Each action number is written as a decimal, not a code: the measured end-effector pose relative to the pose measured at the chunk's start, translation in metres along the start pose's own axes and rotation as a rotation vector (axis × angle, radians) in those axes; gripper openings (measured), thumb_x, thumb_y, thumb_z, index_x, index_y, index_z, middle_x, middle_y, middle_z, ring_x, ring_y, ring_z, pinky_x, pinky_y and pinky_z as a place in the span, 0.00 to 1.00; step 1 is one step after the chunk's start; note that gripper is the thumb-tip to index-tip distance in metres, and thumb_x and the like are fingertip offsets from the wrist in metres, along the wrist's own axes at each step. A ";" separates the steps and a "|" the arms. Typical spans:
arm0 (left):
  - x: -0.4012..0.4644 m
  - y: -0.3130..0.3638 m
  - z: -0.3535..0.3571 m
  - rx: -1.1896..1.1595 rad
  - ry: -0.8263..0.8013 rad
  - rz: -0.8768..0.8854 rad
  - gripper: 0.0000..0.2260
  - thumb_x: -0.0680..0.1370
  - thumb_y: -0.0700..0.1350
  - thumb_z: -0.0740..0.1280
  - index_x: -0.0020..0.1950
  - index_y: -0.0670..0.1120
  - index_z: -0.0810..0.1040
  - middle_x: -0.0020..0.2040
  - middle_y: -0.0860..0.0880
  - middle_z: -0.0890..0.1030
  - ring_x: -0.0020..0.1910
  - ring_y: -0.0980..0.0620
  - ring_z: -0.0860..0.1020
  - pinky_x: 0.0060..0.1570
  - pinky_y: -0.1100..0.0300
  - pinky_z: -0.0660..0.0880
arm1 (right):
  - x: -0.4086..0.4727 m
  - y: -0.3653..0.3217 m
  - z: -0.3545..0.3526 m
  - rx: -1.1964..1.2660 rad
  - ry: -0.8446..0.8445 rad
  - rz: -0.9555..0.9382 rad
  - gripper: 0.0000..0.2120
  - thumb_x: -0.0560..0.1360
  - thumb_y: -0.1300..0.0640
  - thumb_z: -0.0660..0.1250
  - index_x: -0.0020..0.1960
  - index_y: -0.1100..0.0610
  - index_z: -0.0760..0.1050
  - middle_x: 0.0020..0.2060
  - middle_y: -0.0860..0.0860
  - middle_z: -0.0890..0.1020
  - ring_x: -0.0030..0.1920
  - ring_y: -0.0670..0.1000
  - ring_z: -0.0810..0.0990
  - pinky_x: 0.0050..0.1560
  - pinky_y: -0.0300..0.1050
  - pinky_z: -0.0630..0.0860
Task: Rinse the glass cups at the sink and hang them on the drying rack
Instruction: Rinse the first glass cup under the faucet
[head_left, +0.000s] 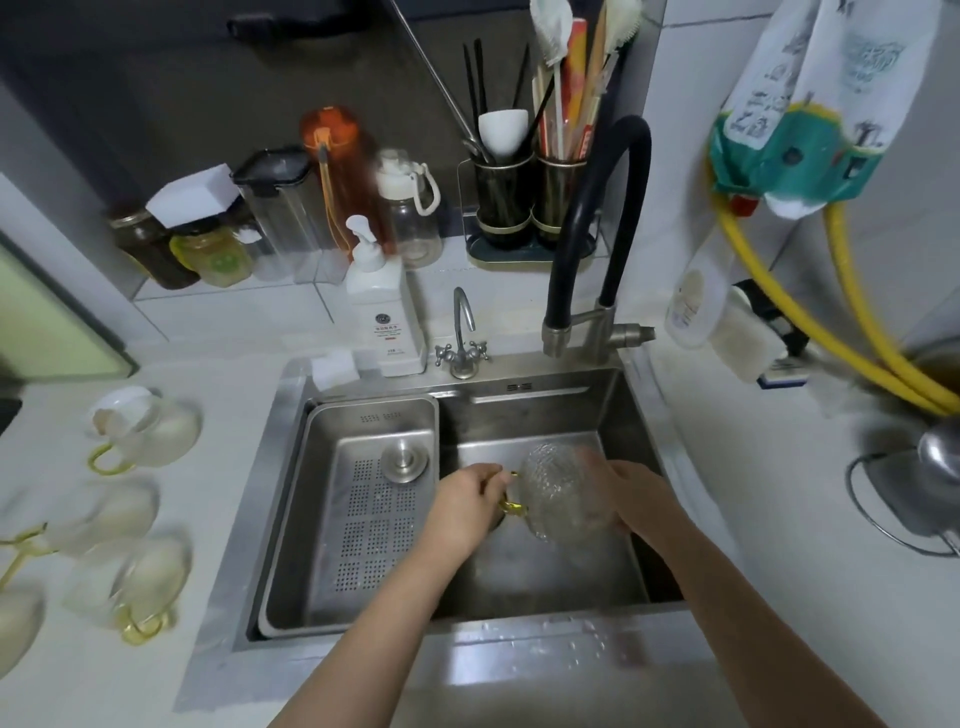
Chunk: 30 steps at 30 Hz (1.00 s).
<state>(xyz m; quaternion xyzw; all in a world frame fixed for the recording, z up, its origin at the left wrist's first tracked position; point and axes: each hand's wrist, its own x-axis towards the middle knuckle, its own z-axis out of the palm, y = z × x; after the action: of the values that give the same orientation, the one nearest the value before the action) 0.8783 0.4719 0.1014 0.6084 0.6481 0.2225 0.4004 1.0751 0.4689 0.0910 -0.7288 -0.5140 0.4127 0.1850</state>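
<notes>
- Fingers (491, 480) of left hand (465, 506) curled round yellow handle (511, 506) of glass cup (558, 493), pinching it over the basin.
- Far left on white counter (234, 675): four more glass cups, blurred, lying near one another. Rear cup (150, 431) on its side with a yellow handle toward the front; middle cup (111, 512) just before it; front cup (140, 582) nearest the sink; edge cup (15, 623) cut off by the frame.
- Back left along the wall: dark jar (145, 249), yellowish jar (213, 254), clear container with black lid (280, 208), orange bottle (343, 166), small clear bottle with white cap (410, 213).
- White pump bottle (384, 312) upright on sink rim, white sponge (335, 369) just beside it to the left.
- Steel sink (291, 467) holding perforated drain tray (363, 514) in its left part, round metal plug (408, 460) resting on tray.
- Small steel tap (462, 338) behind the tray; black-necked faucet (602, 234) to its right.
- Utensil holder (524, 202) at back, filled with chopsticks and brushes.
- Glass cup held tilted above right part of basin, between both hands, textured body blurred.
- Right hand (628, 499) against cup's right side; fingers seen through glass, wrapped on the bowl.
- Yellow hose (810, 322) looping down the right wall; metal pot (935, 483) at far right edge.
</notes>
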 end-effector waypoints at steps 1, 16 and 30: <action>0.003 0.001 0.001 0.011 0.005 -0.007 0.14 0.81 0.46 0.61 0.59 0.40 0.79 0.53 0.41 0.83 0.53 0.46 0.80 0.51 0.61 0.72 | 0.003 -0.002 -0.001 -0.009 -0.008 0.009 0.26 0.75 0.33 0.50 0.33 0.50 0.72 0.29 0.47 0.75 0.31 0.45 0.73 0.36 0.38 0.70; 0.039 -0.003 0.009 -0.090 0.050 -0.092 0.11 0.79 0.46 0.64 0.60 0.46 0.78 0.45 0.47 0.82 0.38 0.52 0.79 0.40 0.60 0.78 | 0.035 0.000 -0.010 0.249 -0.171 -0.012 0.12 0.74 0.35 0.59 0.46 0.42 0.72 0.47 0.47 0.80 0.48 0.48 0.81 0.50 0.46 0.77; 0.057 0.032 0.008 -0.510 0.138 -0.137 0.02 0.75 0.38 0.70 0.42 0.41 0.80 0.33 0.51 0.80 0.30 0.59 0.78 0.36 0.68 0.74 | 0.073 -0.012 -0.057 0.444 -0.183 -0.365 0.15 0.74 0.58 0.66 0.61 0.53 0.75 0.53 0.48 0.82 0.53 0.48 0.82 0.53 0.42 0.79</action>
<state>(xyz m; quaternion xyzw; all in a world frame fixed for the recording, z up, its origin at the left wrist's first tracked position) 0.9077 0.5307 0.1075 0.4261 0.6367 0.3919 0.5094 1.1221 0.5482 0.1030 -0.5258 -0.5482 0.5389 0.3641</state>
